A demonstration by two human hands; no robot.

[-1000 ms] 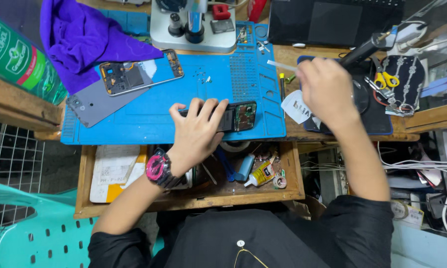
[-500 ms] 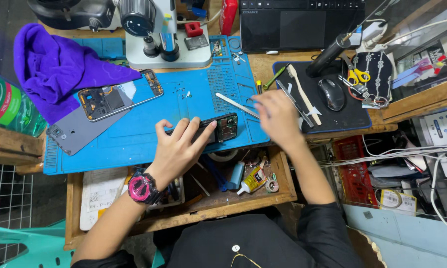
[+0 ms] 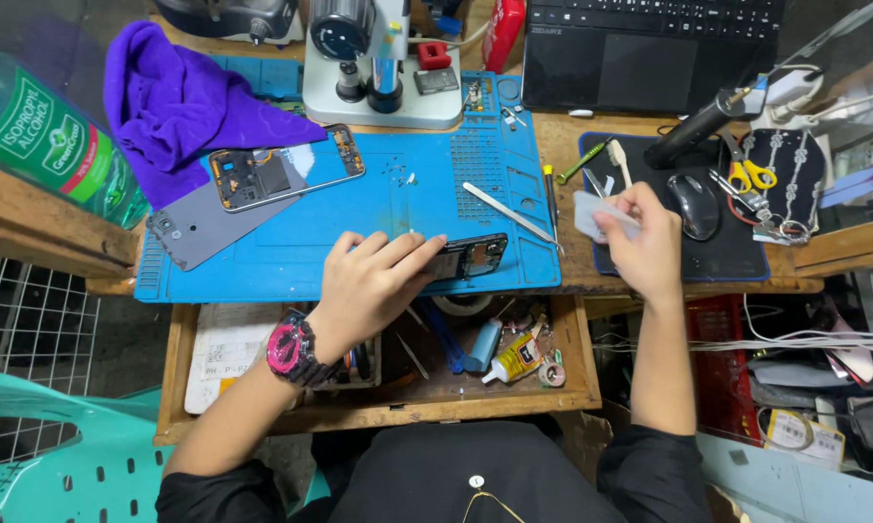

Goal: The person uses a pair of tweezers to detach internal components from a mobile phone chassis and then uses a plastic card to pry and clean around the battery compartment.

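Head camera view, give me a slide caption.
Left hand pins a phone frame on the blue mat; right hand holds a pale card.

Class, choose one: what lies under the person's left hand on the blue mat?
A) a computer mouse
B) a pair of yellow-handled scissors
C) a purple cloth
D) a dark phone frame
D: the left hand rests flat on a dark phone frame at the front edge of the blue mat.

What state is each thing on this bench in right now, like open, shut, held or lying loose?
Left hand: pressing the small phone frame.
Small phone frame: flat on the blue mat.
Right hand: holding a pale card.
Opened phone: back off.
Drawer: open.
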